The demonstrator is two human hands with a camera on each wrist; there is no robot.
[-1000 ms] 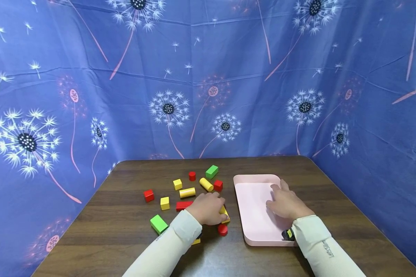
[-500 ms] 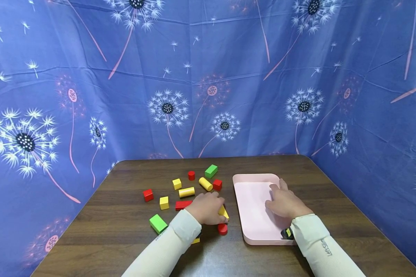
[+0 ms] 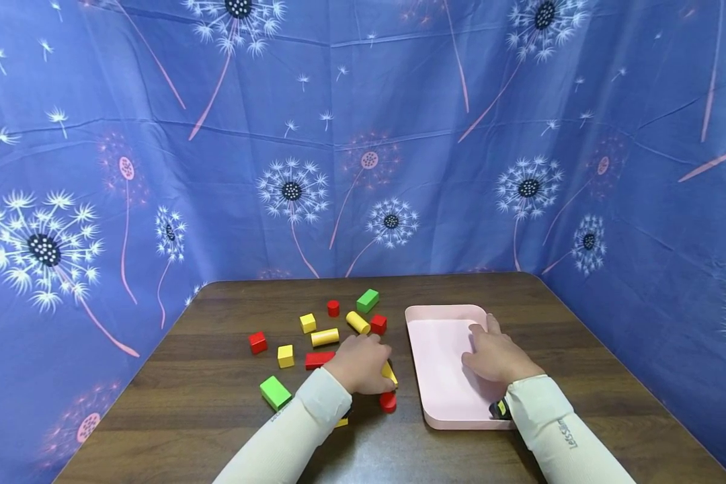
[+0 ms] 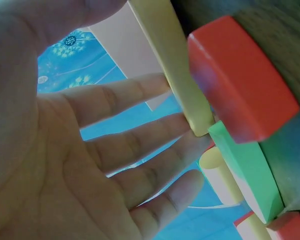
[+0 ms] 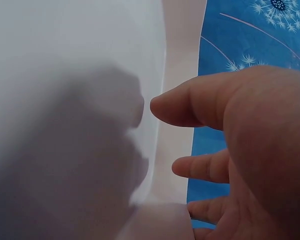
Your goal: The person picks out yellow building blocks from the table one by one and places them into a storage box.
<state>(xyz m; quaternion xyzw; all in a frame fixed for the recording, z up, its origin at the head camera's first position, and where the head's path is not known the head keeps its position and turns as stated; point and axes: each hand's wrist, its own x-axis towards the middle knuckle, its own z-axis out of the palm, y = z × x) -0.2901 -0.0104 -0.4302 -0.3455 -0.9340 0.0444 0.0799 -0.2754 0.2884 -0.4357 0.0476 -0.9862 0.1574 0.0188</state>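
In the head view my left hand (image 3: pixel 359 364) is over the right side of the scattered toy blocks, gripping a yellow block (image 3: pixel 389 374) that it mostly hides. From the left wrist, this yellow block (image 4: pixel 175 65) looks long and flat; fingertips touch its side, and the thumb is by its top end. A red block (image 4: pixel 242 77) and a green block (image 4: pixel 247 170) lie close by. My right hand (image 3: pixel 499 356) is at the right side of a pink tray (image 3: pixel 420 366). Its fingers (image 5: pixel 205 167) are spread and hold nothing.
Left of the tray lie red cubes (image 3: pixel 257 343), yellow cubes (image 3: pixel 286 356), yellow cylinders (image 3: pixel 325 337), green blocks (image 3: pixel 275 392), a long red block (image 3: pixel 318 360) and red cylinders (image 3: pixel 388 402). Under the left forearm, a yellow piece (image 3: pixel 341 423) is partly hidden. A blue curtain (image 3: pixel 339 101) surrounds the table.
Both hands and the blocks stay nearly where they were. The whole view has shifted slightly.
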